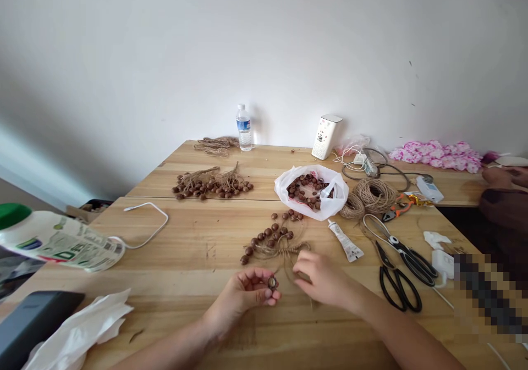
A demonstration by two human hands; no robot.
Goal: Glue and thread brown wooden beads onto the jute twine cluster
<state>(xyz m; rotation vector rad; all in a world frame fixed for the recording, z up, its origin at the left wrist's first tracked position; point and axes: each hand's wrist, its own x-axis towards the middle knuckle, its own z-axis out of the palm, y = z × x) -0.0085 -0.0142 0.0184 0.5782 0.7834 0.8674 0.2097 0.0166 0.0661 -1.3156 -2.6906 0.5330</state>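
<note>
My left hand [252, 290] pinches a brown nut shell [272, 283] between thumb and fingers, its pale hollow side showing. To its right, the fingers of my right hand [317, 275] are pressed together; what they hold is hidden, though a thin strand shows just below them. Right beyond both hands lies a bunch of round brown nuts [268, 238] with twine strands [284, 249] gathered among them. A white glue tube [345, 242] rests to the right of the bunch. Behind it stands a white plastic bag [284, 186], its mouth spread around many brown shells [307, 191].
Twine rolls [375, 194], pliers [396, 209] and two scissors [412, 260] [398, 290] lie at right. Tied nut bunches [214, 186], loose twine [216, 144] and a water bottle [244, 131] are farther back. A white cable [165, 221] and a large bottle [70, 241] are left. Another person [503, 205] is at the right edge.
</note>
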